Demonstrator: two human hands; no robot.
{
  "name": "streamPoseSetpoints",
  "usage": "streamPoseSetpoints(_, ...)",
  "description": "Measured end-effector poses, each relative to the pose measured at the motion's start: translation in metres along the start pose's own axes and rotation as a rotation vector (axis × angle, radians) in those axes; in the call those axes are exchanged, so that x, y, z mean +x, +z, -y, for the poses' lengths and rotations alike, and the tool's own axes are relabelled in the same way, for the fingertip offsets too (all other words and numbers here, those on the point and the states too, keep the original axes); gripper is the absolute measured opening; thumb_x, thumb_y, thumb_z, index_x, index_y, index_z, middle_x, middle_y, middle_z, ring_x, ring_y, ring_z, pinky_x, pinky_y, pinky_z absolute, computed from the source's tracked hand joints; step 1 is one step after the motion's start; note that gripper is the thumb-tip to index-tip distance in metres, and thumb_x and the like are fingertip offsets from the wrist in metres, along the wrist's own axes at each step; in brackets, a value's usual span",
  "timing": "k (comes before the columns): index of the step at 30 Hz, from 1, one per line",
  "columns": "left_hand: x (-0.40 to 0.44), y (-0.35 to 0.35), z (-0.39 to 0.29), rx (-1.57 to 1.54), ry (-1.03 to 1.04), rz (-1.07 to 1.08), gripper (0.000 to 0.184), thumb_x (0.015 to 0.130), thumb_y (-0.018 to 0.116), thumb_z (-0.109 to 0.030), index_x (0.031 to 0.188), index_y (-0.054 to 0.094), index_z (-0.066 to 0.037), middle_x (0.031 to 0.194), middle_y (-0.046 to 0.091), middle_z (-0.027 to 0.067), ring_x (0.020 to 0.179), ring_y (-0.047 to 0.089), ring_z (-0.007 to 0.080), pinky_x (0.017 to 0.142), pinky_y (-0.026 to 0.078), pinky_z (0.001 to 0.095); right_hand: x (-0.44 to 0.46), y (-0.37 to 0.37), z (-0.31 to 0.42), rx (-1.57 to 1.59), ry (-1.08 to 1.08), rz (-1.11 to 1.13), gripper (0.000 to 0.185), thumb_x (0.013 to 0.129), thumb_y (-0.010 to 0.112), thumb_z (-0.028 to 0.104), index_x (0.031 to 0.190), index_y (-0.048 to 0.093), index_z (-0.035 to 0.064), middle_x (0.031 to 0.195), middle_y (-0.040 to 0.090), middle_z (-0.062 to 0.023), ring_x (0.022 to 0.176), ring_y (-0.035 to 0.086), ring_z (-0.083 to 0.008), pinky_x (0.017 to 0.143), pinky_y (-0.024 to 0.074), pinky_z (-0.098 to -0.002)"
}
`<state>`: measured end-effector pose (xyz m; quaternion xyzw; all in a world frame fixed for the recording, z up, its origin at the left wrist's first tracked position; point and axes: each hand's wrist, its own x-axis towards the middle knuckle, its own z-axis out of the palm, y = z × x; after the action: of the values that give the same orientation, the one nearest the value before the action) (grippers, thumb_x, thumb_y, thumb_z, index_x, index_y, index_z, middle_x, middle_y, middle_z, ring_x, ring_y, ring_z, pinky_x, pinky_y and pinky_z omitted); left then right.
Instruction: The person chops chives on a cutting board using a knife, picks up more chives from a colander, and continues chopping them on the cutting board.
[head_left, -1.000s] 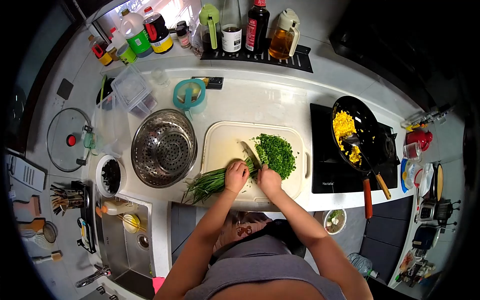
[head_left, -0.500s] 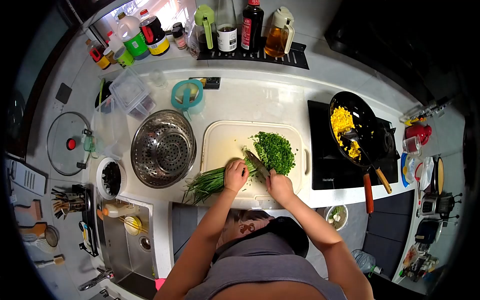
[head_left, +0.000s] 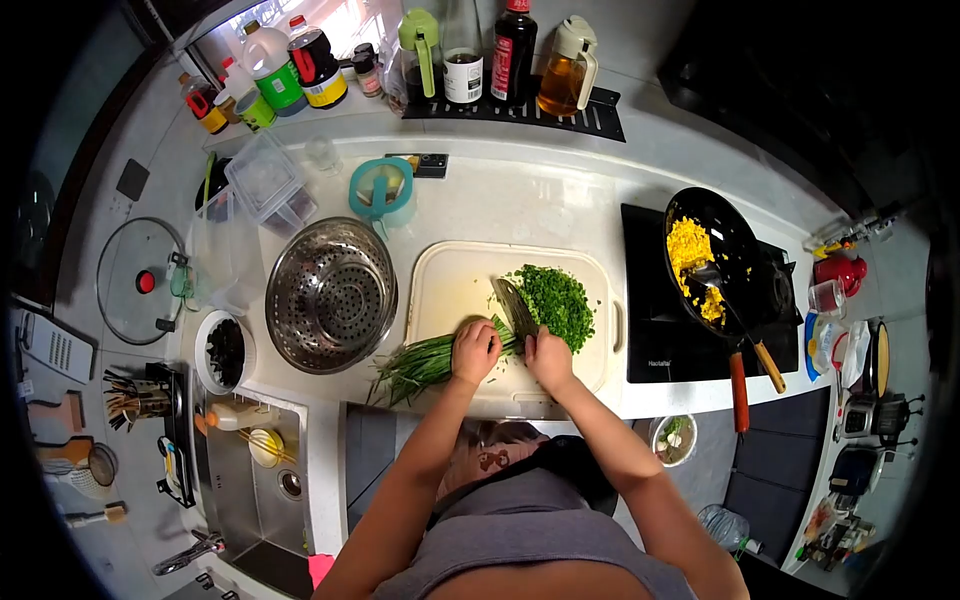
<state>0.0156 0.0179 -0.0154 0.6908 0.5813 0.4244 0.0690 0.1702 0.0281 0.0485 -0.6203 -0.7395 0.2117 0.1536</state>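
Observation:
My left hand is closed over a bunch of long green chives at the front left of the cream cutting board. In my right hand is the handle of a kitchen knife, its blade pointing away from me at the cut end of the bunch. Right of the blade lies a heap of finely chopped chives. Some small cut bits are scattered on the board near my hands. The knife's handle is mostly hidden in my fingers.
Left of the board stands a steel colander, with a bowl of dark food beyond it. A wok holding yellow scrambled egg sits on the black cooktop at right. Bottles line the back, near a teal-lidded jug.
The knife blade has turned to point more directly away from me, and my right hand has shifted slightly left. The whole view has moved a little. My left hand stays on the chives.

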Motion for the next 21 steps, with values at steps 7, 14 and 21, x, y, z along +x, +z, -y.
streamPoseSetpoints(7, -0.001, 0.000, 0.001, -0.010, 0.019, -0.001, 0.010, 0.067, 0.062, -0.004, 0.074, 0.055, -0.005, 0.088, 0.056, 0.0093, 0.082, 0.055, 0.0292, 0.074, 0.046, 0.0380, -0.022, -0.047, 0.011, -0.095, -0.088, 0.131, 0.017, 0.082, 0.051, 0.016, 0.079, 0.051, -0.0010, 0.056, 0.056, -0.0216, 0.051, 0.057, -0.0374, 0.049, 0.0468, -0.0458)
streamPoseSetpoints(14, 0.001, -0.001, 0.000, 0.012, 0.007, 0.006, 0.008, 0.069, 0.061, -0.005, 0.073, 0.055, -0.005, 0.088, 0.056, 0.0090, 0.081, 0.055, 0.0283, 0.073, 0.046, 0.0375, -0.014, -0.021, 0.005, -0.260, -0.163, 0.195, 0.013, 0.078, 0.049, 0.012, 0.081, 0.051, -0.0008, 0.058, 0.059, -0.0175, 0.052, 0.060, -0.0334, 0.049, 0.0492, -0.0427)
streamPoseSetpoints(21, 0.002, -0.003, -0.002, 0.000, 0.008, -0.006, 0.009, 0.069, 0.062, -0.005, 0.075, 0.055, -0.004, 0.089, 0.055, 0.0096, 0.082, 0.055, 0.0290, 0.074, 0.046, 0.0378, -0.001, 0.006, 0.003, -0.066, -0.032, 0.017, 0.019, 0.082, 0.052, 0.017, 0.080, 0.049, -0.0024, 0.058, 0.057, -0.0215, 0.052, 0.058, -0.0370, 0.048, 0.0473, -0.0453)
